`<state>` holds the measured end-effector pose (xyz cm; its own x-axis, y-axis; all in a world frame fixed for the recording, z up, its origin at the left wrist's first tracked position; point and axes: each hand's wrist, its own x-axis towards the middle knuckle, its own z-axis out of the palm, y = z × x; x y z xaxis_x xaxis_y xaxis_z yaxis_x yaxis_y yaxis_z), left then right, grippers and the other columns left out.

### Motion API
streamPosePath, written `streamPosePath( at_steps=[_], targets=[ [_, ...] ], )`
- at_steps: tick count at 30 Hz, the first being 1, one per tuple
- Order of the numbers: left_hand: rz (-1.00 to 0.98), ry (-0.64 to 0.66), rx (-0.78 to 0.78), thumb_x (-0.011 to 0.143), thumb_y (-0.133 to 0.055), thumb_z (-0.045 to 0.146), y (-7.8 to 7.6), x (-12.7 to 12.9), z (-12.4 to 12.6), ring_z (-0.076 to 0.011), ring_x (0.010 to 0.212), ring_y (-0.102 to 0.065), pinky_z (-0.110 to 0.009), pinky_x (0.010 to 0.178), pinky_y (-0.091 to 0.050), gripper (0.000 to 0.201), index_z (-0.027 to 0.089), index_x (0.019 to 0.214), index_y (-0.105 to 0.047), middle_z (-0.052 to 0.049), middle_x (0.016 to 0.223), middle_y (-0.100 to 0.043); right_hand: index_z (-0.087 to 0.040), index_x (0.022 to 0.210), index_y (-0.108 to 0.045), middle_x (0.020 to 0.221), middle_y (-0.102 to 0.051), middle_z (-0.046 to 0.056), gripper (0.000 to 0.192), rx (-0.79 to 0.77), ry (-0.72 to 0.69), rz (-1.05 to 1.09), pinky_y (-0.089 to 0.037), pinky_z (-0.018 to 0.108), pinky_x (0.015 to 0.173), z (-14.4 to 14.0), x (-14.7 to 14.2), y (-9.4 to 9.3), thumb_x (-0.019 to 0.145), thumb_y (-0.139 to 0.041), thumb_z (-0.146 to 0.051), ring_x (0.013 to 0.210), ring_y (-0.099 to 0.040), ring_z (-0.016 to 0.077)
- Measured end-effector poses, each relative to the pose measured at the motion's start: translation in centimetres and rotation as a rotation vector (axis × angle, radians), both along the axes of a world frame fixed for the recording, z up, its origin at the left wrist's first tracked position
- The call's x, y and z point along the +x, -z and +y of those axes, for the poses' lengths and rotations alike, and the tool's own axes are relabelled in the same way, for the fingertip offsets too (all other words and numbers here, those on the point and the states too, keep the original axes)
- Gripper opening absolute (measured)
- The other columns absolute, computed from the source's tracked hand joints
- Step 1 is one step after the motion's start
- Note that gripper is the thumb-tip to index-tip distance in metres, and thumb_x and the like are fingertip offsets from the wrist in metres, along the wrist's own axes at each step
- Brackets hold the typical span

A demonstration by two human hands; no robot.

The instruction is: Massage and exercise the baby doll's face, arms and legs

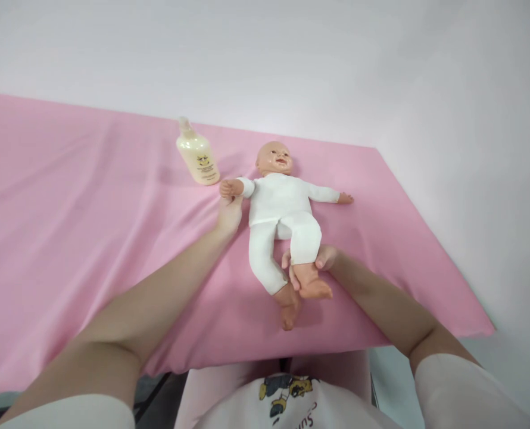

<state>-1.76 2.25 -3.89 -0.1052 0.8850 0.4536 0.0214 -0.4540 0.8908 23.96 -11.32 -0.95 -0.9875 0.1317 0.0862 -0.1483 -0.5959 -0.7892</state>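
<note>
Doll (pixel 279 205) lies face up on the pink sheet (pixel 68 238), head toward the wall, arms spread, white suit covering body and legs. Its nearer leg is raised off the sheet because my right hand (pixel 318 260) is wrapped around the ankle just above the bare foot (pixel 312 285), thumb on one side and fingers on the other. The other foot rests on the sheet, close below it. My left hand (pixel 228 215) reaches to the doll's outstretched hand; its fingertips touch there, but I cannot tell whether they are closed on it or merely resting against it.

Risks, as I judge them: the ankle hold is narrow, so a twist could let the smooth foot slip out and the leg drop. Pulling the leg could drag the whole doll toward me and bunch the sheet. The bottle (pixel 197 156) stands just beyond my left hand, and a careless sweep could topple it.
</note>
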Motion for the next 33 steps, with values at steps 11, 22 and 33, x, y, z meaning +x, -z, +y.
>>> streamPosePath(
  at_steps=[11,22,33],
  targets=[
    [0.275,-0.013,0.229,0.095,-0.069,0.053,-2.8,0.5,-2.8,-0.0302,0.133,-0.065,-0.051,0.12,-0.05,0.043,0.025,0.128,-0.071,-0.01,0.138,-0.072,-0.018,0.097,-0.065,0.067,-0.056,0.0,0.043,-0.206,0.829,-0.169,-0.045,0.03,0.069,0.2,-1.1,-2.2,0.107,-0.041,-0.053,0.064,-0.05,0.0156],
    [-0.006,-0.083,-0.027,0.091,-0.07,0.031,-0.7,0.2,-0.4,-0.0287,0.129,-0.066,-0.051,0.123,-0.045,0.029,0.021,0.118,-0.066,-0.011,0.131,-0.073,-0.018,0.113,-0.058,0.07,-0.058,0.001,0.047,-0.067,0.568,-0.014,-0.045,0.033,0.073,-0.4,-0.7,-1.6,0.104,-0.044,-0.062,0.066,-0.05,0.017],
    [-0.292,-0.033,-0.173,0.093,-0.062,0.018,-1.6,0.7,-1.0,-0.0237,0.119,-0.072,-0.043,0.109,-0.059,0.022,0.025,0.114,-0.063,-0.006,0.12,-0.076,-0.016,0.12,-0.053,0.086,-0.072,0.006,0.069,0.083,0.008,0.069,-0.047,0.027,0.061,0.0,-0.1,0.9,0.079,-0.078,-0.066,0.069,-0.067,0.0173]
  ],
)
